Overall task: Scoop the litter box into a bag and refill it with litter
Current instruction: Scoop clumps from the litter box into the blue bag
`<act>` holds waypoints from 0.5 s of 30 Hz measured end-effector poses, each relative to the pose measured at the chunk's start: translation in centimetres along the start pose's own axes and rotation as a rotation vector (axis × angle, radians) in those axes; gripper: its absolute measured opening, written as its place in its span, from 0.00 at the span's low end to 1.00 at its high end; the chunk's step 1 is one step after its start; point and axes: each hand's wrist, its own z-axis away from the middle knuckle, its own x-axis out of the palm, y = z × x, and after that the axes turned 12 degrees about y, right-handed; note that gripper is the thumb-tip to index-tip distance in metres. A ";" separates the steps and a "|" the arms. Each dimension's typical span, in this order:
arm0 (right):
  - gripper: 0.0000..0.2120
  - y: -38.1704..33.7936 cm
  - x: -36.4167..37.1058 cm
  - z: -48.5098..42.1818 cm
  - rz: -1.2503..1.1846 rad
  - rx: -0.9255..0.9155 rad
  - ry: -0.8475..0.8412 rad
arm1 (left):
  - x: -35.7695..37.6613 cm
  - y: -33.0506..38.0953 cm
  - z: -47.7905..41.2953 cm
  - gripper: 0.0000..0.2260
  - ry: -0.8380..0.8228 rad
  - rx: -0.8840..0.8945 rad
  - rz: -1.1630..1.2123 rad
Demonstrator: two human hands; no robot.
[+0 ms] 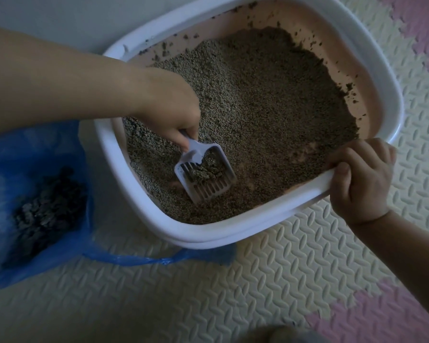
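A white litter box [208,233] with a pinkish inner wall fills the middle of the view, holding brown granular litter [265,102]. My left hand [168,112] grips the handle of a white slotted scoop [206,175], which lies in the litter near the box's front left with a small clump on its slots. My right hand [359,174] grips the box's near right rim, fingers curled over the edge. An open blue plastic bag [22,154] sits on the floor left of the box, with dark scooped clumps [47,209] inside.
The box and bag rest on cream foam floor mats [270,288] with a ridged pattern, and pink tiles [372,318] show at the lower right and upper right. A pale wall or floor strip runs along the top left. Part of the bag lies under the box's front edge.
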 end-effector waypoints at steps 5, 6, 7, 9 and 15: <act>0.20 -0.2 -0.2 -0.1 0.005 -0.017 -0.016 | 0.8 1.5 -1.7 0.21 0.053 0.048 0.084; 0.20 -0.2 -0.2 -0.1 0.002 -0.015 -0.016 | 0.7 1.5 -2.2 0.20 0.073 0.061 0.085; 0.21 -0.2 -0.2 -0.1 0.006 -0.012 -0.017 | 0.5 1.4 -2.8 0.19 0.094 0.064 0.078; 0.21 -0.2 -0.1 -0.2 0.000 -0.008 -0.012 | 0.0 1.2 -3.9 0.19 0.126 0.074 0.055; 0.21 -0.1 0.2 0.1 -0.010 -0.010 0.026 | 1.6 0.4 -5.4 0.22 0.202 0.061 0.098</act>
